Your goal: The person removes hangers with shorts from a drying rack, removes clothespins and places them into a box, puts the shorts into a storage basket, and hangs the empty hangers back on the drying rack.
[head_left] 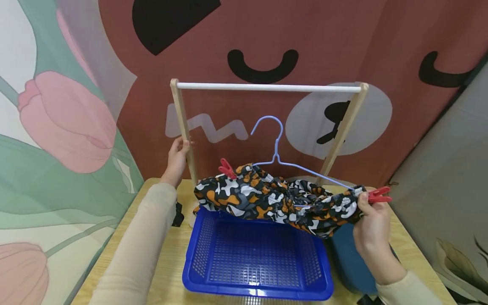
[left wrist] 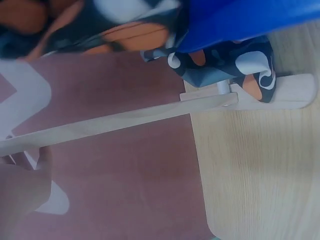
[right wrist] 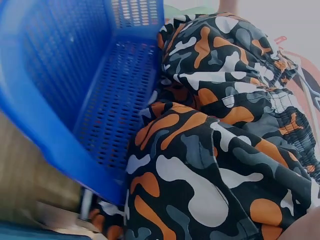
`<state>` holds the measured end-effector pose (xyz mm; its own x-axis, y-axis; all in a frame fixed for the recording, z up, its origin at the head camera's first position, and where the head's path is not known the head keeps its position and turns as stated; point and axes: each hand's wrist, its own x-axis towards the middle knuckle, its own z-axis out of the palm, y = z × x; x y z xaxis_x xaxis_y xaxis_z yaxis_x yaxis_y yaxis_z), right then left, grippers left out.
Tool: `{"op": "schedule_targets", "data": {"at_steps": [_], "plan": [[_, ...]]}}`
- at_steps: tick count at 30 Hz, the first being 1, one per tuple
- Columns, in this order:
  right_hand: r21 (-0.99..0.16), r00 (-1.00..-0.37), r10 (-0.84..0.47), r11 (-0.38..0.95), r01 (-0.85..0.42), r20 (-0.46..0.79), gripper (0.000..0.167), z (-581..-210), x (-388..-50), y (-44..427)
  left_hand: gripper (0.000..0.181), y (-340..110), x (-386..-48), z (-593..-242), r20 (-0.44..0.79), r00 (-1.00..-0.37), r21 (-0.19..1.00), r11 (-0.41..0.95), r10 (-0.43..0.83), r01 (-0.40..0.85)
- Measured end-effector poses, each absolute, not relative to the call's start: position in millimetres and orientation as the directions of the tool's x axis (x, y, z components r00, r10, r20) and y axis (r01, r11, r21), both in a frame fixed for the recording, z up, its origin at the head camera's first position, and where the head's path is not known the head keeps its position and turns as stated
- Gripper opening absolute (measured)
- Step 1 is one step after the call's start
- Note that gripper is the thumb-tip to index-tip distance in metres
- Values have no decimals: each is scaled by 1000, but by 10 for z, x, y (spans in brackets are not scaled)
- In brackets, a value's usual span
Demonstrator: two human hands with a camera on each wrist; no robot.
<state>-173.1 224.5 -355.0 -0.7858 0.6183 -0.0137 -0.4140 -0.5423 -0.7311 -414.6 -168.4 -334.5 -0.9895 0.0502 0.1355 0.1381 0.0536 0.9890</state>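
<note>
Black, orange, white and grey camouflage pants [head_left: 263, 199] with a gathered elastic waistband hang bunched on a light-blue wire hanger [head_left: 277, 140]. One red clothespin [head_left: 226, 168] sits at the waistband's left side, another red clothespin [head_left: 379, 195] at its right end. My right hand [head_left: 375, 228] pinches the waistband's right end beside that clothespin. With my left hand [head_left: 178, 159] I grip the left wooden post [left wrist: 115, 122] of a small clothes rack. The hanger's hook stands below the rack's white bar [head_left: 267, 87], apart from it.
A blue perforated basket [head_left: 259, 292] stands on the wooden table [head_left: 167, 254], below and in front of the pants. A teal case [head_left: 352, 258] lies right of it. Near the left post is a small black object [head_left: 178, 215]. A printed curtain [head_left: 228, 34] hangs behind the rack.
</note>
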Motion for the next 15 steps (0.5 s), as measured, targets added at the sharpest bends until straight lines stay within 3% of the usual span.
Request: {"op": "schedule_targets", "data": {"at_steps": [10,15], "plan": [[-762,-872,486,-545,-349,52,9,-3893,-1604,2241,54,-1721,-4155,-3265,102,-992,989,97,74,109],[-745,-885,462,-570,-347,59,8,-3969,-1593,2238,59,-1815,-4127,-3175,2,-988,989,147,154,25]]}}
